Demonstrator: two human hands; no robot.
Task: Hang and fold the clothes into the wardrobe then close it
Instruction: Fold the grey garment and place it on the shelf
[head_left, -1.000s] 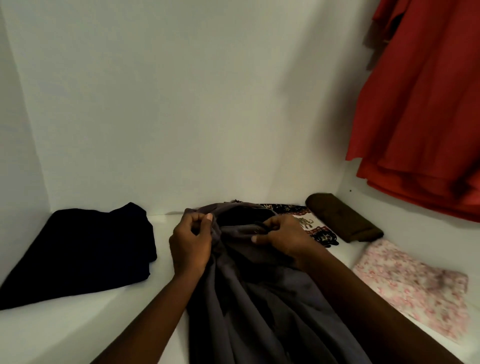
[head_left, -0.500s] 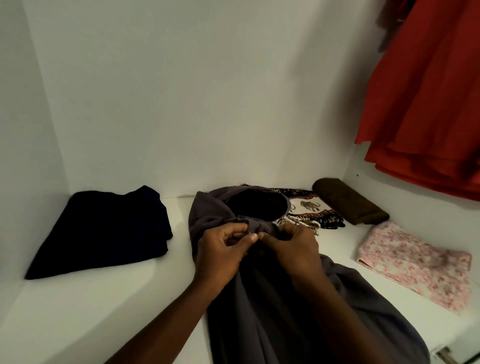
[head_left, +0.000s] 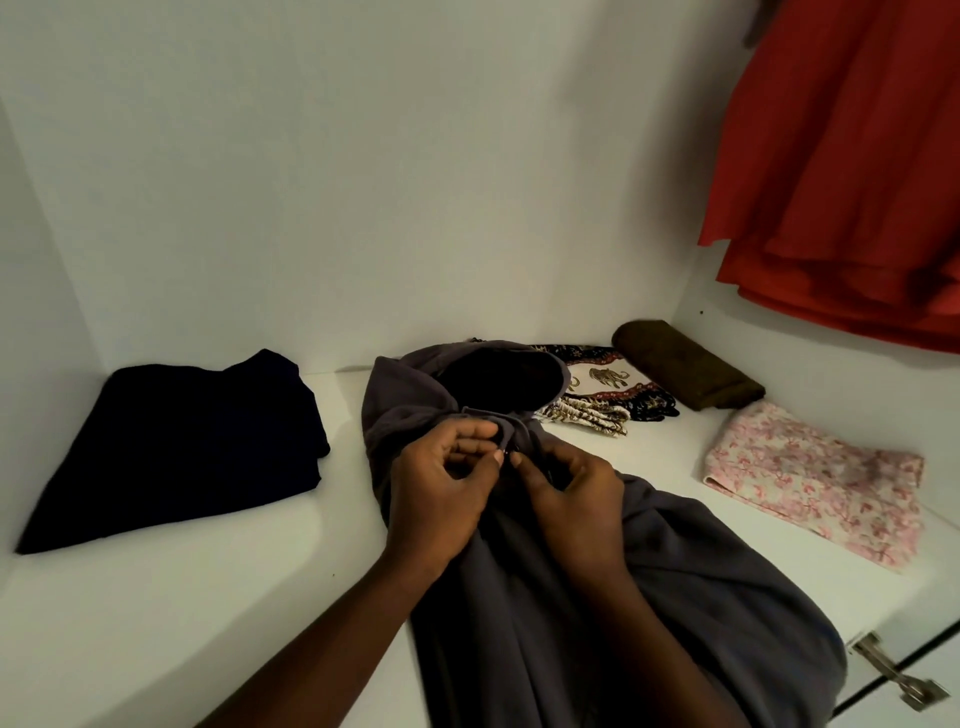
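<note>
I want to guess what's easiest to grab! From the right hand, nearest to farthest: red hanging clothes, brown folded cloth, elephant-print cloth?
1. Elephant-print cloth, just behind the right hand.
2. Brown folded cloth, farther back right.
3. Red hanging clothes, high up on the right.

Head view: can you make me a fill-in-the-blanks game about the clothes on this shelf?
1. The left hand and right hand pinch a garment whose colour is ____.
2. The folded black cloth lies on that garment's ____ side.
3. The hanging cloth at the top right is coloured ____.

Missing words: grey; left; red.
</note>
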